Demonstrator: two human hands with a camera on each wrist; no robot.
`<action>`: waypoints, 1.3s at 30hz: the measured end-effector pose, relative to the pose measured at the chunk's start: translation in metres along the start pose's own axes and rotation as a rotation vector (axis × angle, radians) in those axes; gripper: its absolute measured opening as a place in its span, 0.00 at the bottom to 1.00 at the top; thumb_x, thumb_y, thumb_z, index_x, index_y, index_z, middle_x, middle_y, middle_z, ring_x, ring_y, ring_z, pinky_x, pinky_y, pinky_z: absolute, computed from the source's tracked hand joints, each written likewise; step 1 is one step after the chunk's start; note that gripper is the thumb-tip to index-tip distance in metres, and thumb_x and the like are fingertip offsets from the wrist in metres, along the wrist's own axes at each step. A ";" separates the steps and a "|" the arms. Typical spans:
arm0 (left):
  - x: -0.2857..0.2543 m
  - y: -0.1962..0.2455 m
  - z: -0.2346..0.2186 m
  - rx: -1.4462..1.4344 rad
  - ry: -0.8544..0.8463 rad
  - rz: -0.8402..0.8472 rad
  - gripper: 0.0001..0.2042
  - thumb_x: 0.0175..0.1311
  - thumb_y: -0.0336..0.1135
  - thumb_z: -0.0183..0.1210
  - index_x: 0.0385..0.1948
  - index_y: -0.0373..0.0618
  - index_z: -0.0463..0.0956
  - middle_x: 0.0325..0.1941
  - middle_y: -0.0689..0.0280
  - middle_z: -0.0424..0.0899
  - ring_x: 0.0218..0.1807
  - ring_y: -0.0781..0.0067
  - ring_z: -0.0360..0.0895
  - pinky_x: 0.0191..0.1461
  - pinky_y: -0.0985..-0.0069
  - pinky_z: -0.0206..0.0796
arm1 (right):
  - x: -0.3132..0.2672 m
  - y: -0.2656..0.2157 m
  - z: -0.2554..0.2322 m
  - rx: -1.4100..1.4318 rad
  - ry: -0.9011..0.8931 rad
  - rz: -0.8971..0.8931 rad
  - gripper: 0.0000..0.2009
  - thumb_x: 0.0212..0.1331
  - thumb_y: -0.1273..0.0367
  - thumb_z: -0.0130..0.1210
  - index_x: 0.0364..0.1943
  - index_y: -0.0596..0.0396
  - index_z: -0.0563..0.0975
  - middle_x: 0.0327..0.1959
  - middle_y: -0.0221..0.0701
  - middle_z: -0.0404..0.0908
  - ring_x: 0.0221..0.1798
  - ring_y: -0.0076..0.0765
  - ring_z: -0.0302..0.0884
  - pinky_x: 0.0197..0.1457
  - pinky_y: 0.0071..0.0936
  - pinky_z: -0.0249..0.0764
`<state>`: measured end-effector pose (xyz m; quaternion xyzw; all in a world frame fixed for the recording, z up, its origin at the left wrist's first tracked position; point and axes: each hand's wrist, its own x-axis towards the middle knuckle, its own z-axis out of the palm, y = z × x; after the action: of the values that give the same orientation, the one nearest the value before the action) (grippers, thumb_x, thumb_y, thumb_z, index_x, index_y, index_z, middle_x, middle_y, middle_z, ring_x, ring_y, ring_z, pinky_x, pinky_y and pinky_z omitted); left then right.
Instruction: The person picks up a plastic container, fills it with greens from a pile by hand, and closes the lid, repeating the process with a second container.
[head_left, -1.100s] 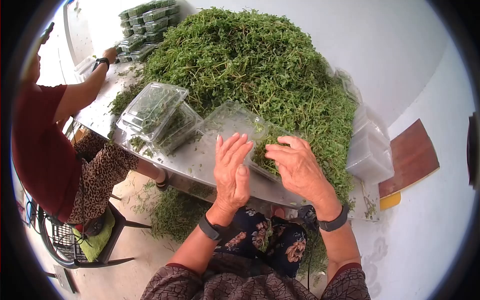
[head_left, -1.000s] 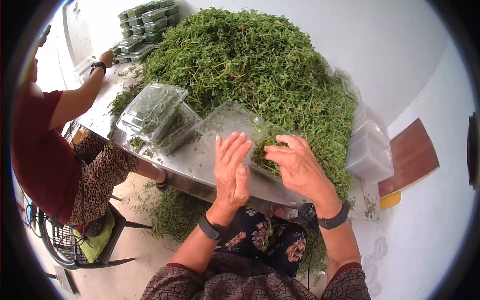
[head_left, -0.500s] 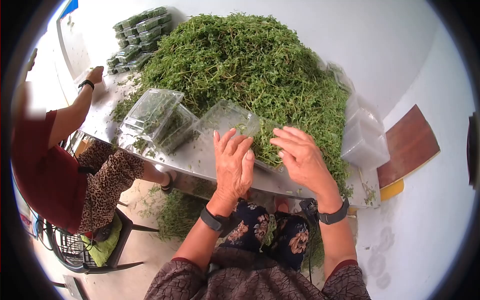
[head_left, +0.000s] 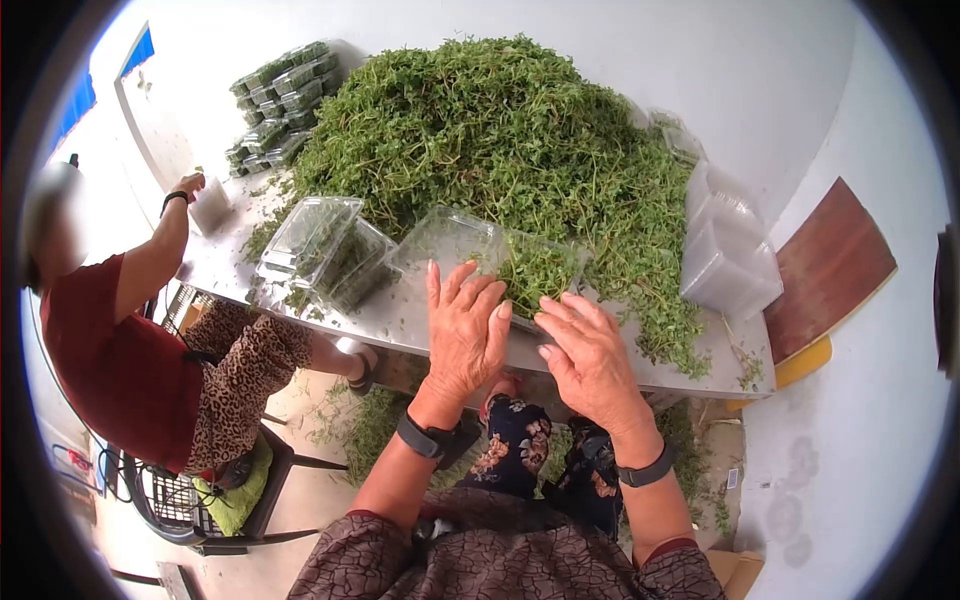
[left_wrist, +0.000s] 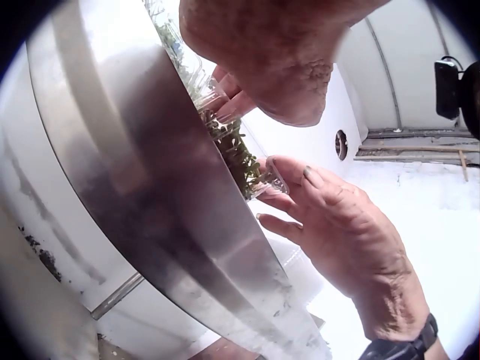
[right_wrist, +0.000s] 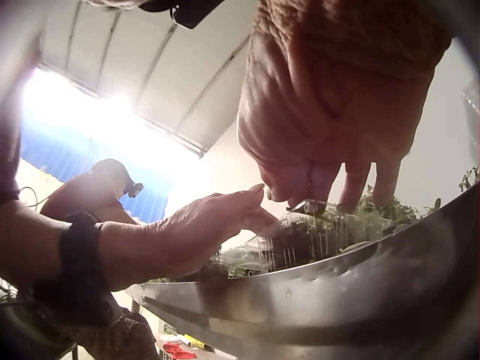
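Note:
A clear plastic container of green sprigs (head_left: 535,272) lies at the table's front edge, its transparent lid (head_left: 447,240) folded back to the left. My left hand (head_left: 465,335) is at its front left, fingers extended. My right hand (head_left: 592,365) is at the front right corner, fingers slightly bent. In the left wrist view, the right hand (left_wrist: 341,225) touches the clear corner (left_wrist: 274,178). In the right wrist view, the left hand (right_wrist: 206,229) meets the container's side below the right hand (right_wrist: 330,120). The hands partly hide the container.
A large heap of greens (head_left: 480,130) covers the table's back. Filled boxes (head_left: 325,255) stand left, more are stacked (head_left: 275,110) behind. Nested empty containers (head_left: 725,270) stand right. Another person (head_left: 120,330) sits left, one hand at a clear container (head_left: 208,205).
The head view has shifted. My right hand has come down and left against the container's front right; my left hand has barely moved. The other person's hand has moved toward a clear container.

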<state>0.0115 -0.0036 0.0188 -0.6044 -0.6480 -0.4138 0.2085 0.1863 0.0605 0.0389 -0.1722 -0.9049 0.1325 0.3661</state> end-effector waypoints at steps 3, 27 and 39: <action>0.001 0.003 -0.002 -0.003 -0.033 0.017 0.13 0.63 0.38 0.50 0.42 0.40 0.77 0.47 0.60 0.78 0.62 0.53 0.66 0.74 0.46 0.35 | 0.002 -0.002 0.002 0.000 0.011 -0.011 0.17 0.54 0.72 0.58 0.50 0.58 0.76 0.54 0.37 0.77 0.60 0.47 0.67 0.65 0.43 0.62; 0.003 -0.018 -0.019 -0.089 -0.025 0.052 0.16 0.66 0.38 0.46 0.45 0.38 0.77 0.53 0.56 0.77 0.59 0.52 0.69 0.74 0.48 0.41 | 0.007 0.003 -0.009 -0.085 0.027 -0.055 0.18 0.54 0.68 0.59 0.49 0.57 0.77 0.57 0.37 0.75 0.59 0.43 0.69 0.67 0.48 0.57; 0.004 -0.016 -0.011 -0.100 -0.132 0.021 0.17 0.67 0.39 0.46 0.48 0.35 0.75 0.53 0.53 0.78 0.63 0.51 0.67 0.74 0.50 0.40 | 0.007 0.003 0.001 -0.120 0.022 -0.028 0.19 0.58 0.65 0.56 0.52 0.59 0.75 0.56 0.38 0.76 0.62 0.48 0.66 0.69 0.49 0.55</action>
<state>-0.0072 -0.0089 0.0236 -0.6470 -0.6324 -0.4026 0.1393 0.1818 0.0658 0.0412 -0.1825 -0.9094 0.0709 0.3669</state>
